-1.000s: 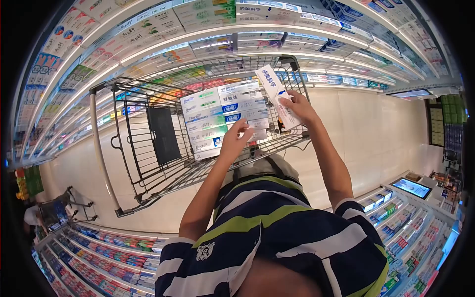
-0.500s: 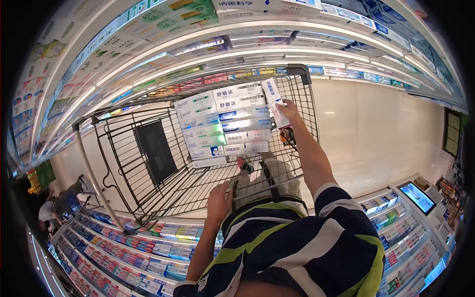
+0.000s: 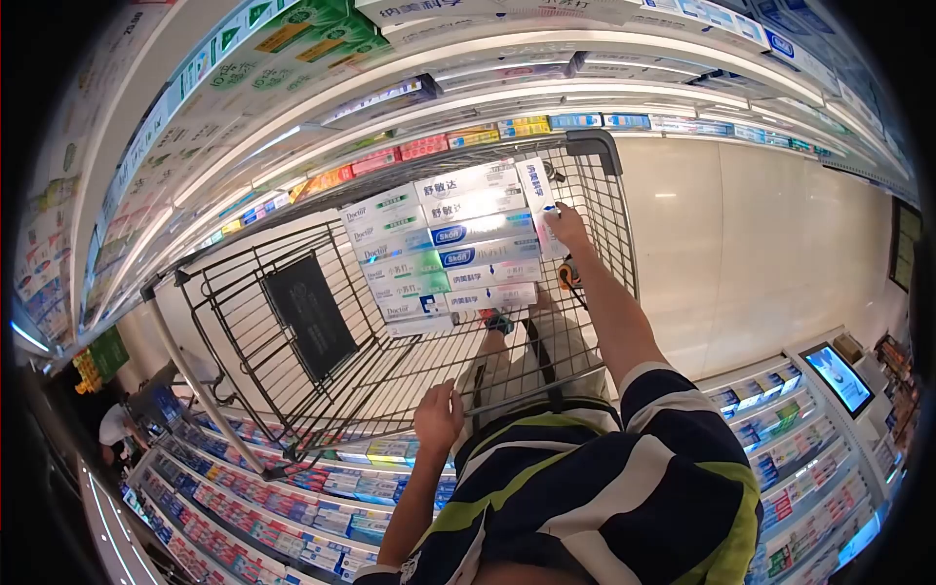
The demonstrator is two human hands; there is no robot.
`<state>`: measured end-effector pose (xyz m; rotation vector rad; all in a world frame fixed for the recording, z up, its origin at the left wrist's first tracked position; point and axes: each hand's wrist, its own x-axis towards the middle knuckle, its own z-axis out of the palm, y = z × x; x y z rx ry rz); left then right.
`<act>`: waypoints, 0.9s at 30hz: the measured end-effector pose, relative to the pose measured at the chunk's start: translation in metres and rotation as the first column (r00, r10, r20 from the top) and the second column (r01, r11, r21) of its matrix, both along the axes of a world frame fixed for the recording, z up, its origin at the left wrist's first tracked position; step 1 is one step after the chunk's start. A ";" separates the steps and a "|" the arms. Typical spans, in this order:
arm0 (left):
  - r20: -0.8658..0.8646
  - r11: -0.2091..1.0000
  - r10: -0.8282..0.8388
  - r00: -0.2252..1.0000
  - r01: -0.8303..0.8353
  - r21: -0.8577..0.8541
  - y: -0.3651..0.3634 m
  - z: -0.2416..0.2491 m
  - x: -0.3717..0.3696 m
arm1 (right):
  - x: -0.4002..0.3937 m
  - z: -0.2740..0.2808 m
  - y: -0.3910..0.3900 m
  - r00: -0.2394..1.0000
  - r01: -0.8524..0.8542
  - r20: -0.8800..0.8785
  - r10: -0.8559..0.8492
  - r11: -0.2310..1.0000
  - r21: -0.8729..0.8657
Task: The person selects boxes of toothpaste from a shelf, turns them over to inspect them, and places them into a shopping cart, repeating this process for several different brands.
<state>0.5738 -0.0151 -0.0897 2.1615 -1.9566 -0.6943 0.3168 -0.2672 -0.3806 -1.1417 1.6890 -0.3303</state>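
Observation:
My right hand (image 3: 567,231) is closed on the lower part of a white toothpaste box (image 3: 534,187) with blue lettering, which stands lengthwise at the right side of the stacked boxes. These stacked toothpaste boxes (image 3: 473,234) lie in two columns inside a wire shopping cart (image 3: 390,385), some with green or blue print. Beside the cart's near rim, my left hand (image 3: 439,417) is raised with its fingers loosely bent and the thumb apart; nothing shows in it.
Shelves of boxed goods (image 3: 283,73) run along the cart's far side, and more shelves (image 3: 322,483) lie behind me. A dark panel (image 3: 310,317) hangs on the cart's left end. A lit screen (image 3: 838,380) stands at right. Another person (image 3: 119,429) is at far left.
The toothpaste box in my right hand now sits closer against the stack and more upright. My left hand has shifted slightly right and down. The camera view has moved a little.

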 end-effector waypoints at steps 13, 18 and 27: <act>0.054 0.997 -0.065 0.996 0.067 -0.027 -0.001 0.004 -0.002 | 0.019 0.110 0.000 0.955 -0.174 -0.254 0.155 0.983 -0.054; 0.075 0.995 -0.093 0.993 0.096 -0.024 -0.002 0.009 -0.003 | 0.009 0.274 -0.007 0.901 -0.271 0.121 0.416 0.760 -0.590; 0.111 0.996 -0.086 0.990 0.081 0.043 0.003 0.004 0.001 | -0.043 0.437 -0.128 0.958 -0.288 -0.284 0.052 0.236 -0.928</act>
